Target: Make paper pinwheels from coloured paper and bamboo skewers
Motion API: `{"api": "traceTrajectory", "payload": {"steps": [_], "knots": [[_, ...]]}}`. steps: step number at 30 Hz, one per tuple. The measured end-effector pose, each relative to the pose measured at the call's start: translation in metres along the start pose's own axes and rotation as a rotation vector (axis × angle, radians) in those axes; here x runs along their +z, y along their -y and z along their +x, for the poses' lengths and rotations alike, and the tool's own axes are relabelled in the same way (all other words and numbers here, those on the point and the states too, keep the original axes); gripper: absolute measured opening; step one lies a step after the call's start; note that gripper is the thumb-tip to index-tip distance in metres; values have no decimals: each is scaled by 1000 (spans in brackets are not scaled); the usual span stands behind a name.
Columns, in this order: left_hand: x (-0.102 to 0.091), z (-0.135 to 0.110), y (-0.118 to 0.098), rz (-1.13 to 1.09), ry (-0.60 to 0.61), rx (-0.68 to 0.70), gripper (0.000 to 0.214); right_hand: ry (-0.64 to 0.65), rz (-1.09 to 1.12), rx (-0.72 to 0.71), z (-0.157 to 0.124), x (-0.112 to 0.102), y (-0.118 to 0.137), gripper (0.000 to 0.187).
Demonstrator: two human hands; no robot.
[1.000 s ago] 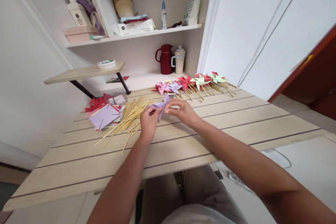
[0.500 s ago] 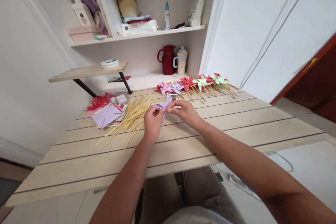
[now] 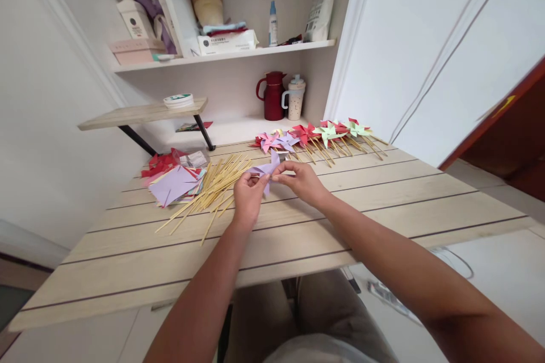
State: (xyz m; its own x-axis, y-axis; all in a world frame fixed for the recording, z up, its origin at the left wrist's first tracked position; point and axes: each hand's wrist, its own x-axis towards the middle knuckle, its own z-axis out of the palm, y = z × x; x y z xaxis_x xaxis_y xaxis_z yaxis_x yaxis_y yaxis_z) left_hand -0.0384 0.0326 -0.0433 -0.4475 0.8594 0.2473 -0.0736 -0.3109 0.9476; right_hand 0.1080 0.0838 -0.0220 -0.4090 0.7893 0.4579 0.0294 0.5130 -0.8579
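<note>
Both my hands meet over the middle of the wooden table (image 3: 383,193). My left hand (image 3: 247,195) and my right hand (image 3: 300,179) each pinch a folded lilac paper pinwheel (image 3: 266,168), holding it just above the tabletop. Its blades stick up between my fingertips. Just left of my left hand lies a loose heap of thin bamboo sticks (image 3: 208,190). Beyond that is a stack of coloured paper squares (image 3: 174,183) with a lilac sheet on top.
A row of finished paper pinwheels on sticks (image 3: 315,135) lies at the table's far edge. Behind it stand a dark red jug (image 3: 271,96) and a speckled cup (image 3: 293,97). A small raised shelf (image 3: 140,114) with a tape roll juts out at the left. Wall shelves above hold bottles and boxes.
My hands have stayed together on the lilac pinwheel, with only small finger shifts. The view has drifted slightly.
</note>
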Motion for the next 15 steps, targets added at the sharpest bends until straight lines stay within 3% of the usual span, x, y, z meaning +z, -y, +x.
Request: {"api": "traceTrajectory", "payload": {"steps": [15], "knots": [[3,-3,-4,-189,15,-66,33,-1,1,16,-1,-1,3,16]]}}
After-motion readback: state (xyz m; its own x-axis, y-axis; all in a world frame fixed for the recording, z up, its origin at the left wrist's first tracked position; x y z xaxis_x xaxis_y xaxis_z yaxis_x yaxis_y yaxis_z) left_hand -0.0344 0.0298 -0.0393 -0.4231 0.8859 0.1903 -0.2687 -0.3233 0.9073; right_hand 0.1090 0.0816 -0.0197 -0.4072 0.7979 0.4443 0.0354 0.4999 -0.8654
